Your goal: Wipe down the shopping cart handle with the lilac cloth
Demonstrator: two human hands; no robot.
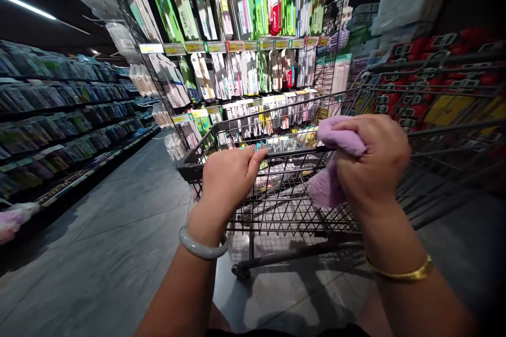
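A black wire shopping cart (276, 205) stands sideways right in front of me. My left hand (233, 171) is closed over its top rail, with the thumb lying along the bar; the fingertips are hidden behind the rail. In my right hand (375, 155) a purple cloth (330, 189) is bunched up. Part of the cloth sticks out above the fist and part hangs down below it, against the cart's side. Whether the right fist also touches the rail is hidden by the cloth.
Beyond the cart rises a wire rack (237, 45) of hanging carded packages. Stocked shelves (59, 110) line the left side of a grey tiled aisle (114, 221). Red packages (446, 58) fill a display on the right, behind more black bars. A cart wheel (240, 271) rests near my feet.
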